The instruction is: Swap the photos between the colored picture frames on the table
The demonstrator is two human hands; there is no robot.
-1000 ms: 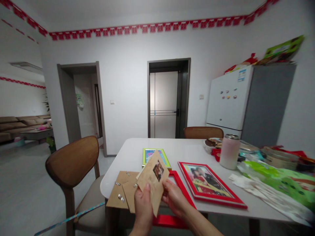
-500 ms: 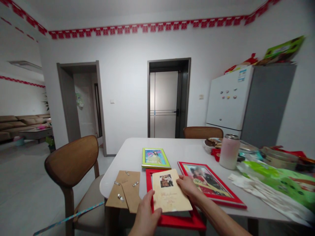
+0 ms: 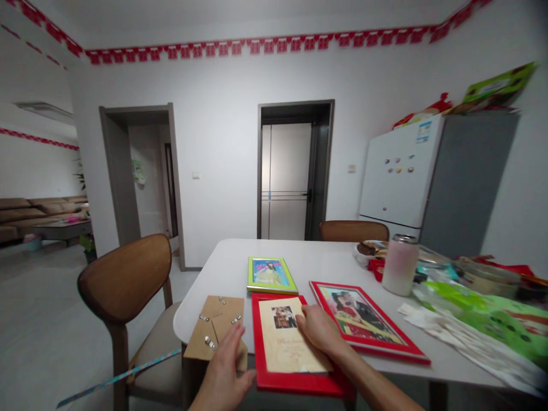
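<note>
A cream photo card (image 3: 289,348), with a small photo and faint lettering, lies within the red photo frame (image 3: 295,383) at the table's front edge. My right hand (image 3: 323,332) is closed over the right side of the frame, its fingertips on the card's upper right edge. The fingers' undersides are hidden. My left hand (image 3: 225,362) is off the frame, fingers stretched and thumb apart, holding nothing. It hovers over the right part of the brown backing boards (image 3: 205,305), which bear metal clips.
Beyond the red frame lies a lime-green framed picture (image 3: 270,275). Another red framed picture (image 3: 370,319) is to the right. A pink-white tumbler (image 3: 400,265), white gloves (image 3: 458,337) and a green package (image 3: 492,325) crowd the right. A wooden chair (image 3: 126,279) stands left.
The card has gone from being held in both hands above the frame to lying within it. My left hand has let go and moved left; the frame's lower end has shifted left.
</note>
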